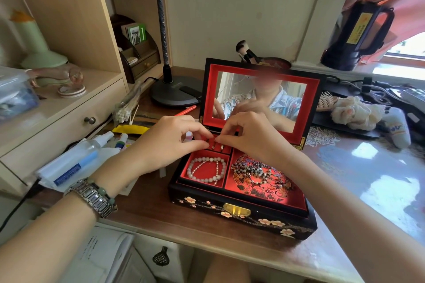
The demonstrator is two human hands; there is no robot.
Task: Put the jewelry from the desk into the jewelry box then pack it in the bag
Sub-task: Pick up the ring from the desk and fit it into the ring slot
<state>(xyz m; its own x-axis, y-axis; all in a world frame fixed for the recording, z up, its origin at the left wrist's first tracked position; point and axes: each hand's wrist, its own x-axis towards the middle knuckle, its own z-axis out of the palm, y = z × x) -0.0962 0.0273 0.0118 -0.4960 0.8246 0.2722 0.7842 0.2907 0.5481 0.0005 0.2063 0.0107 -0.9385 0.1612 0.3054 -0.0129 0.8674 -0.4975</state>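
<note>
A black lacquered jewelry box (241,216) with painted blossoms stands open on the desk, its red lid with a mirror (259,99) upright. A pale bead bracelet (205,169) lies in the front left compartment. A dark beaded necklace (259,171) lies in the right compartment. Two rings (217,146) stand in the ring slots at the back left. My left hand (174,142) and my right hand (250,135) meet over those slots, fingertips pinched together on the red padding. Whether they hold a small piece is hidden by the fingers.
A desk lamp base (174,92) and a red pen (186,111) lie behind the box. Cotton swabs (127,108), a spray bottle (78,156) and tubes crowd the left. A hairbrush (326,101), scrunchie (354,112) and cables sit right. A black bag (358,37) hangs at the window.
</note>
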